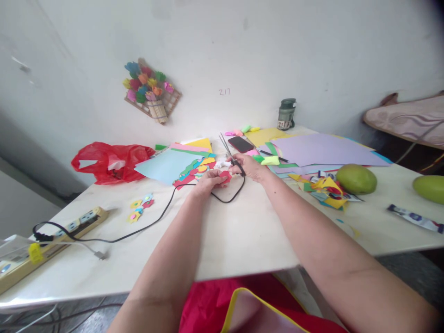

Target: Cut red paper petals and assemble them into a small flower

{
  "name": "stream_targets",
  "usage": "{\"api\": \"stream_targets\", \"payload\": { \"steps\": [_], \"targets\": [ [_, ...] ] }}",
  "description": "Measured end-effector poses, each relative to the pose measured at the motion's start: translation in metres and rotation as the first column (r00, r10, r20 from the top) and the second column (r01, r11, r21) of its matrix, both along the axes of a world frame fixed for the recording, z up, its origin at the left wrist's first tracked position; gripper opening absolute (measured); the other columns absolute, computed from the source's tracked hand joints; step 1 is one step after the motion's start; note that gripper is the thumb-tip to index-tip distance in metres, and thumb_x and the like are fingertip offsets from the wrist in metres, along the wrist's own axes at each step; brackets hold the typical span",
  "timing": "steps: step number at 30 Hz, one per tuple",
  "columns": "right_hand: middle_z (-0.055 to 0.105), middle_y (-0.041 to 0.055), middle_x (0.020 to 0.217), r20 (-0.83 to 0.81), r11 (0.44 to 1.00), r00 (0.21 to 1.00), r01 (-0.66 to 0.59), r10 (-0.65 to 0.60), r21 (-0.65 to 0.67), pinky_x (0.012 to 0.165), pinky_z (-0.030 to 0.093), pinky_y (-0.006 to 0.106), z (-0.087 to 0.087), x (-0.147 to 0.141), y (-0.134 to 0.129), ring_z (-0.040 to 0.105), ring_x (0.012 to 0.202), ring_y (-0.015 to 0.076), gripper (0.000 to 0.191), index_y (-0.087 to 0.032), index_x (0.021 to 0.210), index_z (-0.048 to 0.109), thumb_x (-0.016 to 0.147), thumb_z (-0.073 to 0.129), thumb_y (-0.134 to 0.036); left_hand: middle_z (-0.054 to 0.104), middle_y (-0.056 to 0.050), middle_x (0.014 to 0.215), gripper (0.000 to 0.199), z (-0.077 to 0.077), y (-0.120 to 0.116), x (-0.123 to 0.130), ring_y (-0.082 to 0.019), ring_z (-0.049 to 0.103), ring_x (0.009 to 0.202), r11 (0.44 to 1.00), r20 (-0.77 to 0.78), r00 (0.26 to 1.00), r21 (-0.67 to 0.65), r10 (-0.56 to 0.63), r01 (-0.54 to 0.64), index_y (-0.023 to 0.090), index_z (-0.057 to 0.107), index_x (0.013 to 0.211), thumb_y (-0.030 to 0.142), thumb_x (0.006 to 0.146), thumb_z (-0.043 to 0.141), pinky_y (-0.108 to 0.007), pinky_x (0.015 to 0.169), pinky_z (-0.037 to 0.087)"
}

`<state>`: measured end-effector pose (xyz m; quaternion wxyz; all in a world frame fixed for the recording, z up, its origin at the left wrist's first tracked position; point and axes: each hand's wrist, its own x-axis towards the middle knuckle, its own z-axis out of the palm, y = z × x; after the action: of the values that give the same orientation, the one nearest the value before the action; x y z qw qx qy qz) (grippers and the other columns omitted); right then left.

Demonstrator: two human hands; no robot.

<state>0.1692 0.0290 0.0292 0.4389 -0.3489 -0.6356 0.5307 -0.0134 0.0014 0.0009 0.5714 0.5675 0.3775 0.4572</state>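
My left hand (209,180) pinches a small red paper piece (226,176) above the middle of the table. Close beside it, my right hand (248,166) is closed on a pair of scissors (227,146), whose blades point up and away from me. Several coloured paper scraps and cut shapes (194,172) lie just past my left hand. A black cable (138,231) loops across the table and passes under both hands. Small paper flowers (134,216) sit apart on the left.
Stacked coloured sheets (312,149) lie at the back right, near a phone (240,144) and a green bottle (286,114). Green fruit (356,179), scraps (329,190) and a tube (414,218) are on the right. A red bag (107,162) and power strip (55,243) occupy the left.
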Motion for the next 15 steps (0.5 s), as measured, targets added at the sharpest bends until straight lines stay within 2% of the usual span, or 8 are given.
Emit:
{"api": "stream_targets", "payload": {
  "steps": [7,10,15],
  "targets": [
    [0.059,-0.0045,0.059,0.015,0.998,0.999,-0.043,0.043,0.04,0.048,0.037,0.018,0.0002,-0.0061,-0.001,0.05,0.052,0.0074,0.032,-0.014,0.087,0.062,0.057,0.065,-0.004,0.064,-0.003,0.065,0.025,0.0005,0.0005,0.001,-0.012,0.058,0.057,0.999,-0.025,1.0,-0.041,-0.005,0.004,0.013,0.062,0.067,0.028,0.059,0.081,-0.027,0.064,0.049],
    [0.058,-0.005,0.056,0.027,0.999,0.999,-0.017,0.016,0.036,0.048,0.037,0.019,-0.0002,-0.0079,-0.0003,0.05,0.051,0.0079,0.031,-0.014,0.087,0.062,0.058,0.064,-0.005,0.064,-0.003,0.065,0.026,-0.0011,0.0018,0.0009,-0.012,0.059,0.057,0.999,-0.007,1.0,-0.04,0.009,-0.01,0.013,0.062,0.067,0.027,0.059,0.081,-0.028,0.064,0.05],
    [0.054,-0.0069,0.051,0.045,0.999,0.998,0.043,-0.043,0.014,0.046,0.037,0.019,0.001,-0.0088,-0.0012,0.049,0.047,0.0077,0.026,-0.014,0.084,0.061,0.06,0.065,-0.006,0.066,-0.002,0.069,0.031,-0.0055,0.0064,-0.001,-0.013,0.061,0.061,0.995,0.057,0.993,-0.007,0.1,-0.1,0.013,0.064,0.071,0.033,0.055,0.082,-0.029,0.067,0.051]
  ]
}}
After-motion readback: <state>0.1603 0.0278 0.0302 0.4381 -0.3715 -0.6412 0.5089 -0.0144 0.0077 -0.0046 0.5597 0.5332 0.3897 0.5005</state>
